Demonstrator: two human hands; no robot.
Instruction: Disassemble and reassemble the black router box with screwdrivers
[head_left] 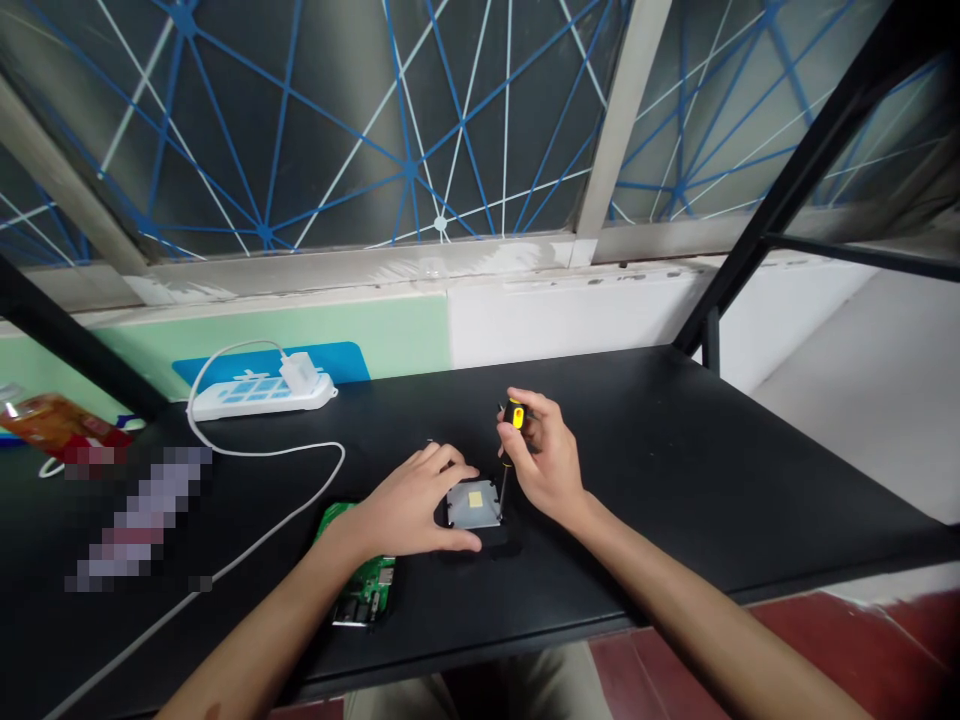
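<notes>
A small grey metal plate (473,503) with a yellow square in its middle lies on the black table (675,450). My left hand (409,505) curls round the plate's left side, thumb and fingers gripping its edges. My right hand (546,460) is closed on a screwdriver (510,440) with a yellow and black handle, held upright, its tip down at the plate's right edge. A green circuit board (360,585) lies under my left wrist, partly hidden.
A white power strip (259,395) with a plugged-in charger stands at the back left; its white cable (300,500) runs across the table toward the front left. A red packet (52,420) lies at the far left. A black frame post (787,180) rises at the right.
</notes>
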